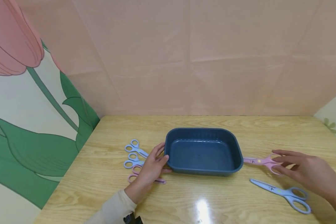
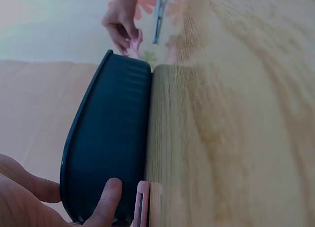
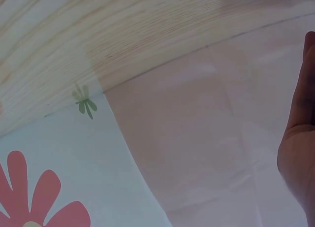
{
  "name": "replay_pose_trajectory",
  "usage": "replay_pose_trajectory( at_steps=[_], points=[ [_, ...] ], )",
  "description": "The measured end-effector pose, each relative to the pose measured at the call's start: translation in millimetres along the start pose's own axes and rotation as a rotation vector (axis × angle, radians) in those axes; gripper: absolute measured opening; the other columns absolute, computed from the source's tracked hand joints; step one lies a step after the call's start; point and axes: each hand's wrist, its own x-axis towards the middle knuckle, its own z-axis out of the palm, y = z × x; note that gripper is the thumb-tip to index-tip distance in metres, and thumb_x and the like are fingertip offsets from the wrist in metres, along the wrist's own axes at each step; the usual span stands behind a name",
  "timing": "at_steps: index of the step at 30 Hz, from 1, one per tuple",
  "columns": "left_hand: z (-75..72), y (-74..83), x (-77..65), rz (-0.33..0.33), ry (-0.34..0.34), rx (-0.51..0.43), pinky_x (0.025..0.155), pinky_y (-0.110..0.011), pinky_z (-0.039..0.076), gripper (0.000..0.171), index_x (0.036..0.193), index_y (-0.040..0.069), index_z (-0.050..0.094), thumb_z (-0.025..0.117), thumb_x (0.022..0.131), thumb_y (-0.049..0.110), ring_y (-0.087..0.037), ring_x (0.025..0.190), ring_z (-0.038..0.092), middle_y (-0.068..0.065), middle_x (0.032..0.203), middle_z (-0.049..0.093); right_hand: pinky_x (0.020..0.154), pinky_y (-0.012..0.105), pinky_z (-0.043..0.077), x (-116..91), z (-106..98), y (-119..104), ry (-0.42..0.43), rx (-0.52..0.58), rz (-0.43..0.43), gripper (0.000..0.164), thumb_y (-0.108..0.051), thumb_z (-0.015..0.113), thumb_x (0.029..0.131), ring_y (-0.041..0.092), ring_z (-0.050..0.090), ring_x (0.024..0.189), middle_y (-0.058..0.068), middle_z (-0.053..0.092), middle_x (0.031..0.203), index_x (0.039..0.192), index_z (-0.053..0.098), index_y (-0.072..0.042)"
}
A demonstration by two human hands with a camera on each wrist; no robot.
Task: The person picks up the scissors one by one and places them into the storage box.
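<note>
- Pale wooden table (image 1: 212,199) fills the lower half of the head view, backed by a pink wall and, to the left, a painted panel with a tulip and green leaves.
- Left hand (image 1: 152,166) rests against the left end of the dark blue tray (image 1: 203,133), fingers nearly straight along its wall and thumb laid on the near corner; it steadies the tray rather than gripping it, and the left wrist view shows the thumb flat on the ribbed outer wall.
- Right hand (image 1: 310,174) lies on the other side of the tray, fingers loosely extended, their tips on the handle loops of the pink scissors (image 1: 261,161); whether they are pinched cannot be told.
- These pink scissors lie just beside the tray's right end, long axis running left to right, blade tip toward the tray and handles toward the right hand, which is much the nearer hand.
- Blue scissors (image 1: 281,191) lie nearer the person, below the right hand, angled with handles to the right.
- Count: one tray; five scissors, namely two on the right, and by the left hand two blue ones (image 1: 134,154) and a pink pair (image 1: 134,177) partly under it.
</note>
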Motion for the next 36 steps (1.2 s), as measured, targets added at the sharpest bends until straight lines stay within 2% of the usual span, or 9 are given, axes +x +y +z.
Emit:
replay_pose_trajectory(
  at_steps=[2, 8, 14, 24, 27, 31, 32, 34, 36],
  points=[
    [0.0, 0.4, -1.1, 0.000, -0.001, 0.002, 0.074, -0.042, 0.060, 0.051, 0.148, 0.018, 0.032, 0.046, 0.100, 0.010, -0.033, 0.123, 0.054, -0.009, 0.156, 0.032, 0.048, 0.008, 0.039, 0, 0, 0, 0.008, 0.002, -0.007, 0.055, -0.024, 0.087, 0.060, -0.025, 0.049, 0.060, -0.019, 0.071, 0.076, 0.111, 0.068, -0.014],
    [-0.1, 1.1, -2.1, -0.007, -0.007, 0.017, 0.073, -0.043, 0.059, 0.049, 0.148, 0.021, 0.032, 0.043, 0.101, 0.014, -0.033, 0.102, 0.065, -0.006, 0.155, 0.033, 0.048, 0.009, 0.039, 2, -1, 2, 0.020, 0.010, 0.003, 0.056, -0.025, 0.088, 0.059, -0.027, 0.049, 0.060, -0.021, 0.070, 0.073, 0.111, 0.069, -0.016],
    [0.1, 1.1, -1.6, -0.005, -0.010, 0.010, 0.074, -0.043, 0.059, 0.050, 0.148, 0.022, 0.031, 0.043, 0.101, 0.013, -0.033, 0.106, 0.064, -0.005, 0.155, 0.032, 0.047, 0.008, 0.039, 2, -4, 7, 0.029, -0.013, 0.014, 0.058, -0.029, 0.088, 0.057, -0.027, 0.048, 0.058, -0.025, 0.070, 0.078, 0.111, 0.070, -0.017],
    [0.2, 0.5, -2.2, 0.005, -0.006, 0.029, 0.073, -0.043, 0.060, 0.050, 0.148, 0.021, 0.032, 0.043, 0.100, 0.011, -0.030, 0.097, 0.066, -0.006, 0.155, 0.033, 0.044, 0.010, 0.036, 5, -14, 5, 0.039, -0.023, 0.080, 0.058, -0.029, 0.087, 0.061, -0.031, 0.044, 0.058, -0.052, 0.048, 0.082, 0.114, 0.069, -0.017],
    [-0.6, 0.2, -2.5, -0.005, -0.002, 0.033, 0.072, -0.043, 0.059, 0.050, 0.148, 0.023, 0.032, 0.043, 0.100, 0.012, -0.030, 0.095, 0.067, -0.005, 0.155, 0.033, 0.044, 0.010, 0.035, 7, -16, 3, 0.048, -0.035, 0.072, 0.058, -0.029, 0.087, 0.060, -0.031, 0.044, 0.058, -0.050, 0.051, 0.081, 0.114, 0.069, -0.019],
    [-1.8, -0.2, -2.5, -0.012, 0.005, 0.037, 0.072, -0.042, 0.060, 0.050, 0.148, 0.023, 0.033, 0.043, 0.100, 0.012, -0.030, 0.099, 0.066, -0.004, 0.155, 0.033, 0.042, 0.010, 0.035, 10, -15, 2, 0.070, -0.058, 0.029, 0.057, -0.028, 0.087, 0.057, -0.027, 0.046, 0.057, -0.030, 0.067, 0.072, 0.111, 0.071, -0.019],
    [-1.9, -0.3, -2.3, -0.013, 0.005, 0.036, 0.072, -0.042, 0.060, 0.050, 0.147, 0.023, 0.033, 0.043, 0.100, 0.012, -0.030, 0.102, 0.065, -0.004, 0.155, 0.033, 0.042, 0.010, 0.034, 10, -15, 2, 0.079, -0.062, 0.017, 0.057, -0.027, 0.088, 0.056, -0.026, 0.047, 0.056, -0.028, 0.067, 0.071, 0.111, 0.071, -0.019],
    [-1.9, 0.3, -2.1, -0.012, -0.001, 0.040, 0.070, -0.042, 0.060, 0.049, 0.147, 0.024, 0.033, 0.044, 0.101, 0.013, -0.031, 0.100, 0.067, -0.003, 0.155, 0.033, 0.041, 0.010, 0.034, 10, -16, 3, 0.081, -0.062, 0.018, 0.057, -0.027, 0.088, 0.056, -0.025, 0.047, 0.055, -0.029, 0.067, 0.071, 0.110, 0.072, -0.019],
    [-1.4, 0.3, -1.4, -0.014, -0.007, 0.035, 0.070, -0.043, 0.060, 0.049, 0.147, 0.025, 0.033, 0.044, 0.101, 0.014, -0.032, 0.103, 0.065, -0.002, 0.155, 0.033, 0.040, 0.010, 0.033, 9, -18, 3, 0.066, -0.050, 0.043, 0.058, -0.027, 0.087, 0.058, -0.028, 0.046, 0.056, -0.041, 0.059, 0.075, 0.112, 0.070, -0.021]
  ],
)
